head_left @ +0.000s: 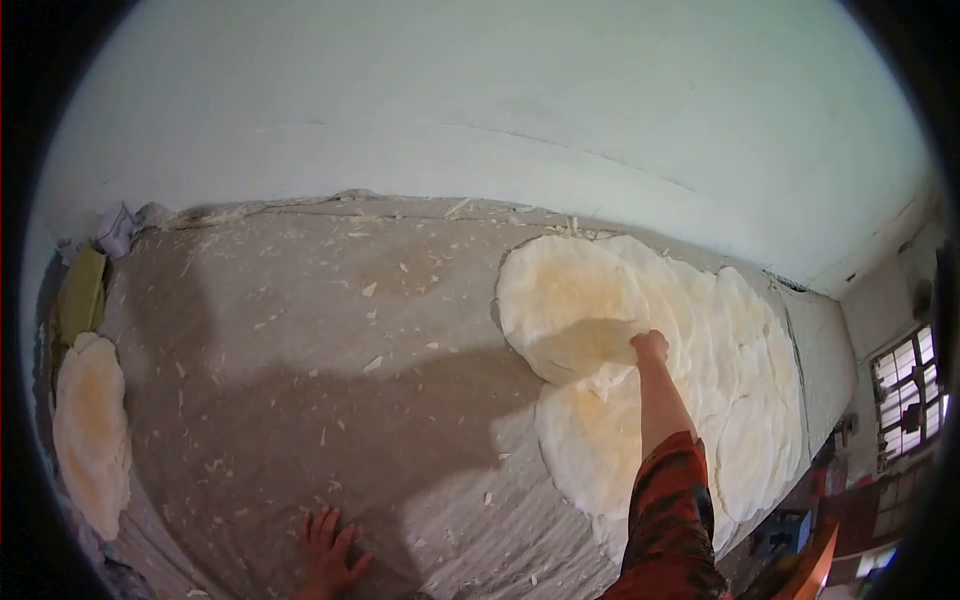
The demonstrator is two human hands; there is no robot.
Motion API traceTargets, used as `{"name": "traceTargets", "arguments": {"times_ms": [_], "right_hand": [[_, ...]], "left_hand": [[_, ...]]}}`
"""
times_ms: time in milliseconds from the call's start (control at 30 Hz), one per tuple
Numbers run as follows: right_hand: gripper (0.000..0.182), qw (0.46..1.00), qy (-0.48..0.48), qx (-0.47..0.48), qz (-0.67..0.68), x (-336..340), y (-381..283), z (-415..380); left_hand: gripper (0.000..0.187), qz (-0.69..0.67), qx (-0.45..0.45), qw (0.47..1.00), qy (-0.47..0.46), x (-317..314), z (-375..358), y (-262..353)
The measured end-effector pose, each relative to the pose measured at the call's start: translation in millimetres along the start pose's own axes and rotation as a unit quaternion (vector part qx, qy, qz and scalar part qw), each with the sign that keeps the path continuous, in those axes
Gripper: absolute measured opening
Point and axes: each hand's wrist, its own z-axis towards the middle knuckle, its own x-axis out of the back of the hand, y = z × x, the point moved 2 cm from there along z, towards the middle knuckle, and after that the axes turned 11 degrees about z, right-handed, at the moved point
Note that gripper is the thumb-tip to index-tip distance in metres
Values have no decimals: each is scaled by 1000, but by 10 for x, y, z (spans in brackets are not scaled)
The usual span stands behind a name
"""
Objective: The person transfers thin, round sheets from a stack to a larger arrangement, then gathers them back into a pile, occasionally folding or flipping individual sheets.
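Large round, pale flatbreads [735, 370] with light brown centres lie overlapping in rows on the right of a grey-brown cloth [300, 330]. My right hand [650, 347], at the end of an outstretched arm in a red and dark patterned sleeve, is closed at the edge of the front flatbread [565, 285] in the upper row. Its fingertips are partly hidden. Just below lies another flatbread [580, 430]. At the bottom, my left hand [332, 552] rests on the cloth with its fingers spread, holding nothing.
Dry crumbs and flakes are scattered over the cloth. A pale wall [480, 100] runs along the far side. At the far left are another flatbread [92, 430], a yellowish object [82, 297] and a crumpled whitish item [116, 232]. A barred window [910, 390] is at right.
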Motion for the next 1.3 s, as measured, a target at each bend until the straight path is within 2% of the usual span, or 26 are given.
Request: {"name": "traceTargets", "arguments": {"times_ms": [33,67,100,133,200,333,433,500,533,600,633,700,733,800,867,900,967,1100,1200,1233,1300], "right_hand": [[30,1000,3,-1,-2,-141,157,207],[29,998,-24,57,-34,-475,448,616],[29,990,-52,115,-66,-468,388,617],[29,989,-53,116,-70,-416,372,634],[30,982,-65,62,167,-289,357,678],[26,985,-68,51,150,-340,363,708],[29,992,-66,82,69,-271,233,548],[37,970,-91,-55,219,-65,21,274],[37,970,-93,-51,217,-36,14,279],[39,951,-180,-111,224,13,17,294],[39,952,-182,-106,224,45,-44,305],[38,913,-275,-141,267,101,-134,242],[38,913,-275,-141,267,165,-192,205],[37,829,-346,-18,439,333,-517,100],[39,831,-335,58,440,796,-1089,-359],[39,829,-336,65,442,1014,-1337,-599],[34,792,-349,175,470,1488,-1799,-1101],[32,747,-359,201,523,2439,-2393,-2089],[28,675,-396,256,567,3026,-2620,-2871],[28,675,-393,259,568,3150,-2646,-3134],[29,708,-390,241,537,3338,-2665,-3674]], "left_hand": [[50,2,0,1000,-8,7,14,19],[50,4,1,1000,-17,13,23,38],[50,1,2,1000,-18,26,29,47],[50,-2,10,1000,-16,41,25,54],[49,-7,22,1000,-19,19,-3,55],[50,-10,15,1000,-11,16,-14,6],[50,-7,13,1000,-20,41,0,8],[50,-12,12,1000,-20,37,8,4],[51,-6,8,1000,-19,29,7,-4],[51,-2,9,1000,-15,37,13,2],[50,-5,10,1000,-7,56,16,10],[50,-8,14,1000,1,103,33,26],[49,-4,9,1000,-2,150,61,40],[49,0,4,1000,-2,256,84,54],[47,-15,7,1000,-21,298,76,66],[47,-14,10,1000,-15,307,58,67],[48,-21,8,1000,-7,302,28,52],[52,-15,1,1000,-14,304,-63,34],[45,-20,-3,999,45,183,-138,-5],[43,-24,-2,998,54,187,-145,-7],[42,-30,-6,997,64,133,-194,-59]]}}
